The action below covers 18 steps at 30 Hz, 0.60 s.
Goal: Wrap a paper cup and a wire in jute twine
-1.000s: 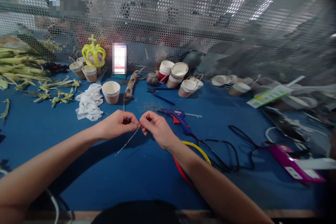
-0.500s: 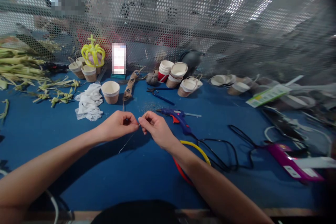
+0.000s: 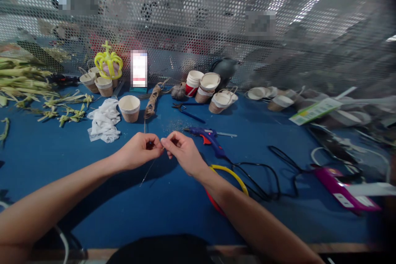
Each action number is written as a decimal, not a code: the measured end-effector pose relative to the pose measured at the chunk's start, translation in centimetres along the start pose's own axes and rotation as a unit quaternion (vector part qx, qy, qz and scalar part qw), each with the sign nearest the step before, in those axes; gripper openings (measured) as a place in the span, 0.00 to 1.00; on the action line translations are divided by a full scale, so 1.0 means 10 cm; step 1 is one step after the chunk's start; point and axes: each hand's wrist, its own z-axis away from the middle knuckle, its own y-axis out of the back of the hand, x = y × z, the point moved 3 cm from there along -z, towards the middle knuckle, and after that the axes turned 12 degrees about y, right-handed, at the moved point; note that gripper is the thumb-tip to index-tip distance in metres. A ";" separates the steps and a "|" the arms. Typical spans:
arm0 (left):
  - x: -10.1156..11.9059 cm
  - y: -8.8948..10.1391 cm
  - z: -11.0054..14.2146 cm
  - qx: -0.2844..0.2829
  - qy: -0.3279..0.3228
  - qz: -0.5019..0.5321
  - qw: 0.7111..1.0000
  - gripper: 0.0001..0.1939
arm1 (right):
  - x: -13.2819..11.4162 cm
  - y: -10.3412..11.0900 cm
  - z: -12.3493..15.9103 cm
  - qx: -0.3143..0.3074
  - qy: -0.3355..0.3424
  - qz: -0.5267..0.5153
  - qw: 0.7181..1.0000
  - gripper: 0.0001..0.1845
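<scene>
Fingertip to fingertip above the blue table, my left hand (image 3: 142, 149) and my right hand (image 3: 182, 149) pinch a thin twisted wire (image 3: 148, 172). Its silvery free end hangs down to the left, while the other end is hidden in the fingers. Both hands are closed. Just behind them lie a bundle of brown twine (image 3: 152, 101) and a small paper-and-burlap pot (image 3: 129, 108). A blue glue gun (image 3: 208, 135) with a red trigger rests to the right of my right hand. Pliers (image 3: 188, 111) with blue handles lie farther back.
Crumpled white cloth (image 3: 104, 120) and knotted plant strips (image 3: 72, 114) lie on the left. A yellow crown (image 3: 108, 61) and a lit phone (image 3: 139, 68) stand along the perforated metal screen (image 3: 173, 20). To the right are a black cord (image 3: 269, 167) and a purple power strip (image 3: 348, 189).
Both hands stay pinched together, with small finger movements. The wire's hanging end swings and shifts slightly. The rest of the table stays as it was, apart from a slight shift of view.
</scene>
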 end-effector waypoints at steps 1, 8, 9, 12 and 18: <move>0.00 0.01 0.00 -0.007 -0.001 0.011 1.000 0.08 | 0.01 -0.01 0.00 -0.007 -0.007 -0.038 0.999 0.13; 0.00 0.03 0.01 -0.027 0.020 0.070 0.997 0.07 | 0.04 -0.01 -0.01 -0.012 -0.022 -0.121 0.992 0.13; -0.01 0.03 0.01 -0.024 0.021 0.067 0.997 0.08 | 0.05 -0.01 -0.01 -0.007 -0.021 -0.112 0.993 0.13; -0.03 0.02 0.00 -0.017 0.026 0.063 0.998 0.09 | 0.06 0.00 -0.02 -0.003 -0.012 -0.096 0.995 0.12; -0.01 0.00 0.01 0.004 0.042 0.092 0.995 0.09 | 0.08 0.00 -0.02 0.003 0.006 -0.105 0.994 0.11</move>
